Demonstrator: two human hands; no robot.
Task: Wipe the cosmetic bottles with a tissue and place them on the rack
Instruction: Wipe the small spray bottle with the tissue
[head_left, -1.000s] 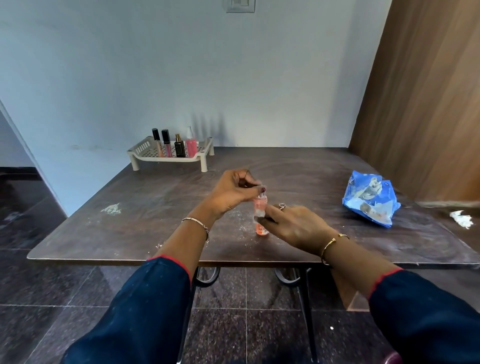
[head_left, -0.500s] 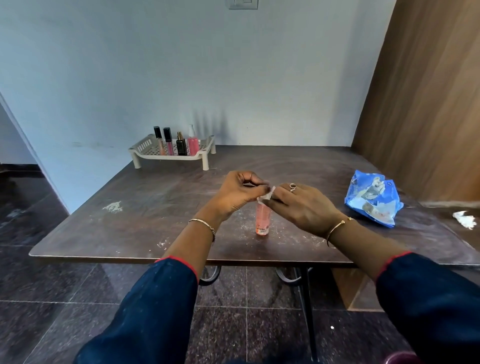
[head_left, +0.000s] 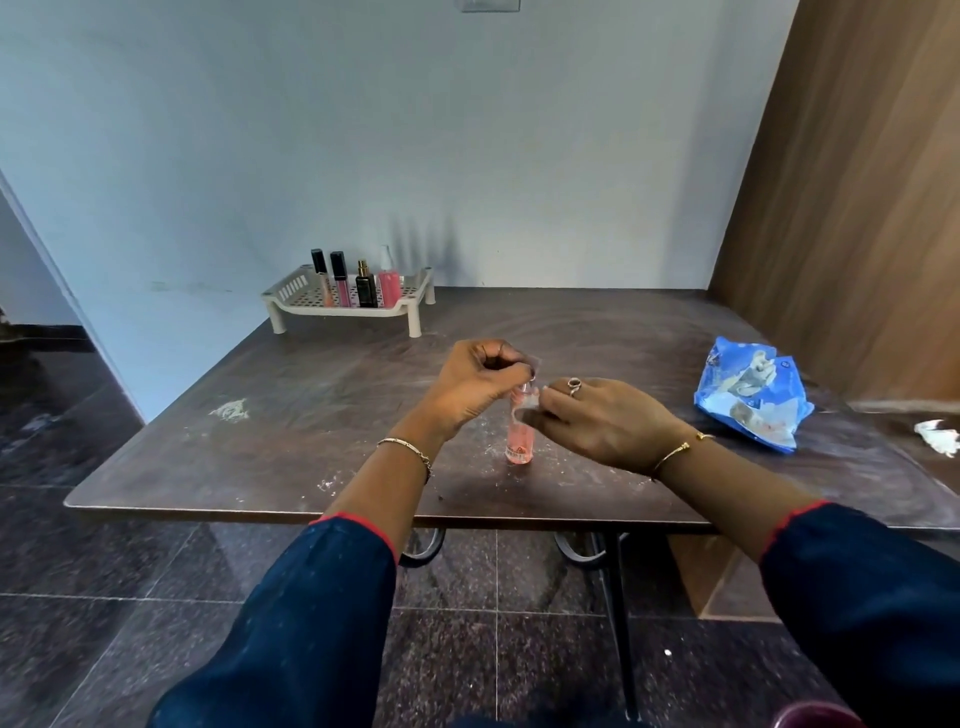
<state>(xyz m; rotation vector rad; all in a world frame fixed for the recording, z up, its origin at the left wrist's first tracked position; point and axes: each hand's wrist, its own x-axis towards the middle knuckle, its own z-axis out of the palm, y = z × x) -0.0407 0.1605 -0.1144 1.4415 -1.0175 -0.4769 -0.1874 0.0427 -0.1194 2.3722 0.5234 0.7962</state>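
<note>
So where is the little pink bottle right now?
In the head view the pink bottle stands upright near the front middle of the table, between the left hand and right hand, far from the rack.

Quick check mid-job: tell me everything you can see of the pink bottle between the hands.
The pink bottle is a small, slim, clear cylinder of pink liquid with a red label near its base. It stands upright on the table, near the front edge. The left hand pinches its top; the right hand presses a bit of tissue against its upper part. Its cap is hidden by the fingers.
</note>
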